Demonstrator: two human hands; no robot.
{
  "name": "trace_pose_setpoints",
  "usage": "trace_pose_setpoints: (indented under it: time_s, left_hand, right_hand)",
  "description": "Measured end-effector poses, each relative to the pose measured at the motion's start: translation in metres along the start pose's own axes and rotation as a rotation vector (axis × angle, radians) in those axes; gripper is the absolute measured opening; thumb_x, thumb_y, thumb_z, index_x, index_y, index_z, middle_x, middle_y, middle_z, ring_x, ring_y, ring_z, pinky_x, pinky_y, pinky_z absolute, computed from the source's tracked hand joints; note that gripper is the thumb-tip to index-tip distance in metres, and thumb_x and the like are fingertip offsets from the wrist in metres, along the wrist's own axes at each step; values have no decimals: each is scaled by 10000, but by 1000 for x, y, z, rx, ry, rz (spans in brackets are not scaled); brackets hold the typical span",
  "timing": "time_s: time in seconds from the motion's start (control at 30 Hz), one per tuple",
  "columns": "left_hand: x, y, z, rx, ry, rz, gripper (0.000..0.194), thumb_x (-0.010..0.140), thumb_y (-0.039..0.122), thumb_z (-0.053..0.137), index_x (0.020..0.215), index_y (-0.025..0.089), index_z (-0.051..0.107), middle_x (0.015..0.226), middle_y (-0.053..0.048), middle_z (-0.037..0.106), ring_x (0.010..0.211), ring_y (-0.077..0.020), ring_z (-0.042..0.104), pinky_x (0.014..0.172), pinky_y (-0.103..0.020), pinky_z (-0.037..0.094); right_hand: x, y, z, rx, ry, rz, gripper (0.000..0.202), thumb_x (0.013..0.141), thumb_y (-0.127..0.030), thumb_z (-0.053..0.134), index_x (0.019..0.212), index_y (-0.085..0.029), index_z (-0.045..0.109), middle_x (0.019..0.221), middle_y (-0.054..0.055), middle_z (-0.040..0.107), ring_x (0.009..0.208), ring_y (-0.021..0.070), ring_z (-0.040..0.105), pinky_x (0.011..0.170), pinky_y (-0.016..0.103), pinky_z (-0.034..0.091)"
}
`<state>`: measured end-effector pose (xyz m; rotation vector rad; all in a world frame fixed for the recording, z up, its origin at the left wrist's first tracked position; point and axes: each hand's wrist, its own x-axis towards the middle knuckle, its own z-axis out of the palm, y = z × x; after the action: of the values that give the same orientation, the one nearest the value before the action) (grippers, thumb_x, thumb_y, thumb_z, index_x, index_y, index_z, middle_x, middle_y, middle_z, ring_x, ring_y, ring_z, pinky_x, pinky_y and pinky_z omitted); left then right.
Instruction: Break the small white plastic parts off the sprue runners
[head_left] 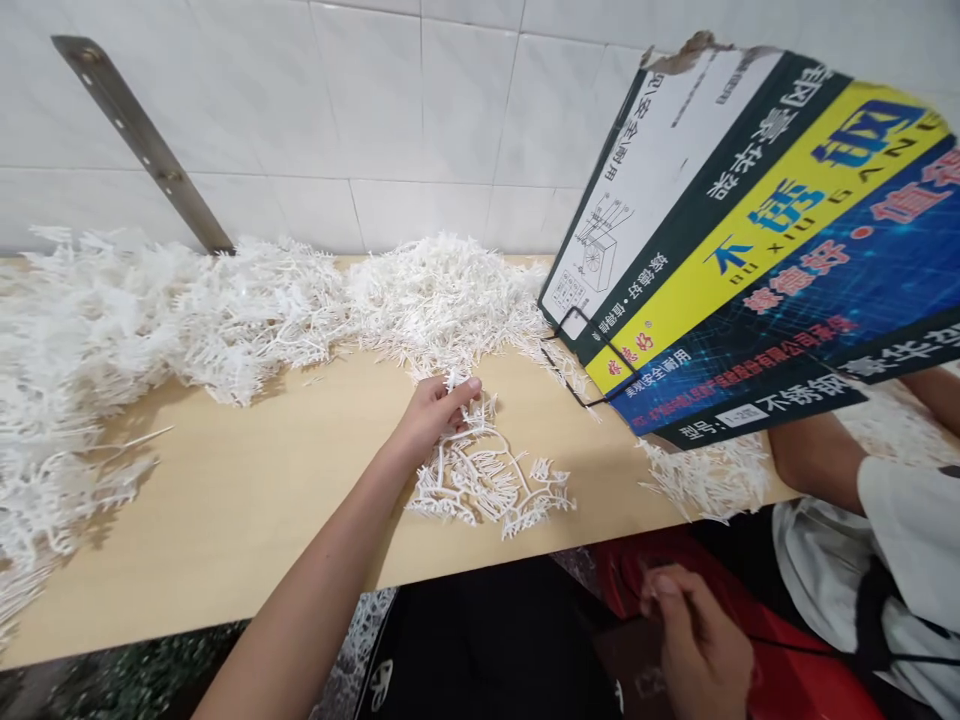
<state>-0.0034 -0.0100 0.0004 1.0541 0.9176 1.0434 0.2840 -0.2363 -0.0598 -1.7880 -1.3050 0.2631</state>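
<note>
My left hand [442, 405] is closed, thumb and fingers pinching the top of a white branching plastic sprue [491, 480] on the tabletop. Its thin curved runners carry many small stick-like pieces, and part of it lies under my fingers. Right behind that hand rises a heap of small white plastic sticks [442, 300]. Low at the right, over the floor side of the table edge, my right hand [697, 640] has thumb and fingers curled together. Whatever it may hold is too small and blurred to make out.
Tangled white sprues [247, 310] pile along the wall and left side. A printed cardboard box [750, 250] leans at the right, a black wire at its lower corner. More white sticks [712, 475] lie near a person's arm [821, 460]. A metal bracket [142, 145] stands against the tiles.
</note>
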Motion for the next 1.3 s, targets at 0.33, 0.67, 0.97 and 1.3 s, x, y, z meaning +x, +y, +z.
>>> trace_pose_setpoints:
  time_s: [0.33,0.67,0.97,1.3]
  left_hand:
    - [-2,-1,5,43,-36,14,540,776,645,769,655,143,610,418,78,361,393,-60,350,443,-216,335]
    - [-6,-3,6,68,-166,115,464,787,538,809,724,144,571,511,56,496,426,-48,405,425,-179,284]
    - [-14,3,7,-48,-392,48,506,834,490,792,1166,192,553,621,53,569,451,-58,432,421,-156,246]
    - [-23,4,7,-170,-532,-27,425,850,396,796,1165,220,571,524,110,407,412,-48,300,423,-163,289]
  right_hand:
    - [28,-59,9,-132,-46,-533,138,990,-211,563,1071,-236,671,972,99,744,877,231,735,801,363,587]
    - [108,-150,104,-325,-357,-720,234,1023,-410,568,1065,-192,641,1013,90,728,932,239,689,677,317,477]
    - [99,-145,102,-206,-460,-569,255,1059,-417,463,1034,-209,609,930,52,727,756,195,676,670,297,431]
    - [110,-142,94,149,-635,-612,262,1077,-338,422,990,-220,639,948,59,716,818,191,648,737,297,447]
